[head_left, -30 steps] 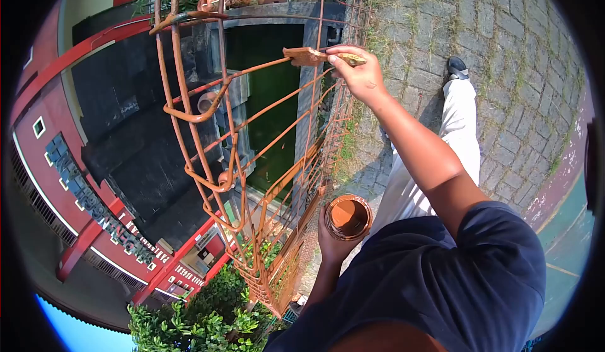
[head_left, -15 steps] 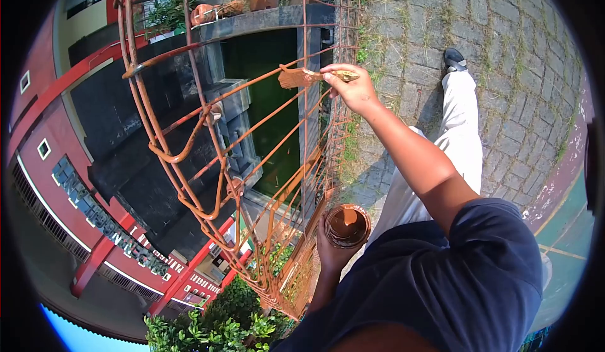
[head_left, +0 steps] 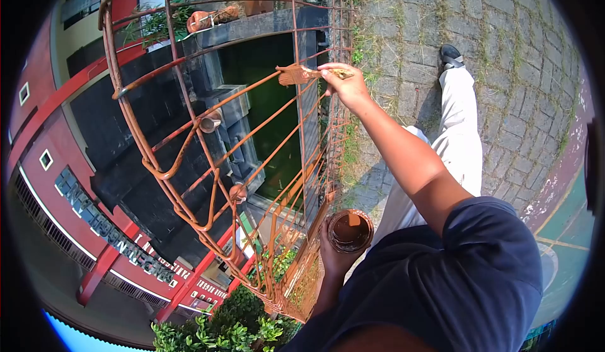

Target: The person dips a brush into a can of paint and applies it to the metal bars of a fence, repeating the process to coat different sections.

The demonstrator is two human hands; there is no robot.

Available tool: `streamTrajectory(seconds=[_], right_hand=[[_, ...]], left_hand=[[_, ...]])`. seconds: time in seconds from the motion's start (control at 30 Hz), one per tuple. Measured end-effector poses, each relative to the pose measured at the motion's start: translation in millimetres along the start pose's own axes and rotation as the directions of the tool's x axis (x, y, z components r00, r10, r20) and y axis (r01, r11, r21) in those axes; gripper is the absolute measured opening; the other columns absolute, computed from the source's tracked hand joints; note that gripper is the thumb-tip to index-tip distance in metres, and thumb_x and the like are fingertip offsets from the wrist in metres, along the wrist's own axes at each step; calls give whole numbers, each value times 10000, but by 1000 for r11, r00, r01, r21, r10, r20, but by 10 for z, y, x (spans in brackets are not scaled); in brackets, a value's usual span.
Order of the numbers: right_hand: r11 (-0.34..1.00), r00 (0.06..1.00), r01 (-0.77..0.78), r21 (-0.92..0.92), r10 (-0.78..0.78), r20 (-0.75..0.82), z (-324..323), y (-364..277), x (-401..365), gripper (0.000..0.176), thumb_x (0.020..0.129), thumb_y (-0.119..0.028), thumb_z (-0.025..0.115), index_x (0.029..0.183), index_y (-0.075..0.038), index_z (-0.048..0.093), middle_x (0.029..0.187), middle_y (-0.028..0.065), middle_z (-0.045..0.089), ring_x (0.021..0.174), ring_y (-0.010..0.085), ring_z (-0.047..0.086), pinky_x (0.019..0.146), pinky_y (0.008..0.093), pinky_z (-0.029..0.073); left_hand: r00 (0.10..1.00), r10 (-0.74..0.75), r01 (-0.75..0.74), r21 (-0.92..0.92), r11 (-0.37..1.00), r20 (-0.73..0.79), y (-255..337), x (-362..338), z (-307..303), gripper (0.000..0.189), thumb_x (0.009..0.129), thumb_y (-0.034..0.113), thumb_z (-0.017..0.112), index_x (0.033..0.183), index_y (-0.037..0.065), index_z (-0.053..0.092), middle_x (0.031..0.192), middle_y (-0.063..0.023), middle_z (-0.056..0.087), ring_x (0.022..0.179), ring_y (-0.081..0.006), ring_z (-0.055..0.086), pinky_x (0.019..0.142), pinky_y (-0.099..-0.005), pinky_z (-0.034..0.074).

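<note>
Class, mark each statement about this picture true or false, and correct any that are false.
1. The right hand holds a brush. True.
2. The left hand is empty. False: it holds an open container.
3. The trousers are black. False: they are white.
4. Grass grows among the paving blocks. True.
5. The brush is inside the container. False: it is up at the metal bars.

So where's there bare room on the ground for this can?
The paving, right of the shoe and white trousers in the picture, is widest open, apart from grass in the joints. A narrower patch lies between shoe and fence. It's crowded along the fence, with bars near the brush.
</note>
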State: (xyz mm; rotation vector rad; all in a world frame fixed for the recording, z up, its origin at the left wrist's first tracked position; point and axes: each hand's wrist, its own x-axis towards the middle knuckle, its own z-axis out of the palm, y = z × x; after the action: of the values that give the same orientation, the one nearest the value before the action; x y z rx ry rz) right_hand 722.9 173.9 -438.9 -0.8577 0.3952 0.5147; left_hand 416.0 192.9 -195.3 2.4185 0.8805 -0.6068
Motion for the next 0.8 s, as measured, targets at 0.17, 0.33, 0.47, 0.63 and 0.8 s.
streamTrajectory(seconds=[0.17, 0.33, 0.47, 0.63, 0.8], right_hand=[[884, 976, -112, 454, 183, -117, -565, 100, 7, 211, 948, -147, 652, 1135, -49, 653, 920, 44, 685, 587, 107, 613, 540, 270, 507], [956, 945, -142, 255, 207, -251, -980, 353, 323, 239, 932, -145, 682, 1150, -50, 664, 951, 42, 678, 588, 97, 591, 553, 258, 509], [963, 960, -216, 162, 239, -145, -1010, 415, 556, 260, 918, -147, 704, 1155, -47, 666, 976, 39, 669, 612, 96, 589, 593, 262, 536], [884, 949, -310, 350, 309, 60, -969, 886, 1054, 264, 913, -146, 711, 1153, -46, 660, 964, 43, 686, 580, 91, 581, 575, 253, 536], [975, 985, -133, 176, 150, -88, -1158, 1041, 1266, 232, 908, -138, 715, 1117, -43, 684, 929, 38, 687, 558, 82, 581, 537, 239, 522]], left_hand=[[1000, -4, 6, -143, 990, 11, -97, 46, 160, 1251, 501, 217, 996, 1458, 0, 221, 1320, -177, 521, 1234, -303, 536, 1084, -435, 412], [999, -28, 13, -341, 940, -41, -339, 285, 656, 1331, 490, 208, 1000, 1489, 8, 145, 1386, -176, 471, 1296, -301, 488, 1124, -446, 377], [992, -125, 113, -436, 893, 1, -345, 553, 1024, 1357, 470, 204, 995, 1499, 19, 130, 1434, -171, 369, 1341, -293, 402, 1142, -454, 331], [999, -49, 50, -449, 892, 14, -316, 862, 1234, 1385, 485, 254, 1003, 1507, 19, 98, 1433, -175, 378, 1341, -300, 411, 1145, -463, 325], [997, -17, 49, -417, 908, 82, -501, 990, 1255, 1391, 514, 257, 998, 1517, 18, 65, 1424, -178, 403, 1325, -307, 438, 1141, -466, 341]])
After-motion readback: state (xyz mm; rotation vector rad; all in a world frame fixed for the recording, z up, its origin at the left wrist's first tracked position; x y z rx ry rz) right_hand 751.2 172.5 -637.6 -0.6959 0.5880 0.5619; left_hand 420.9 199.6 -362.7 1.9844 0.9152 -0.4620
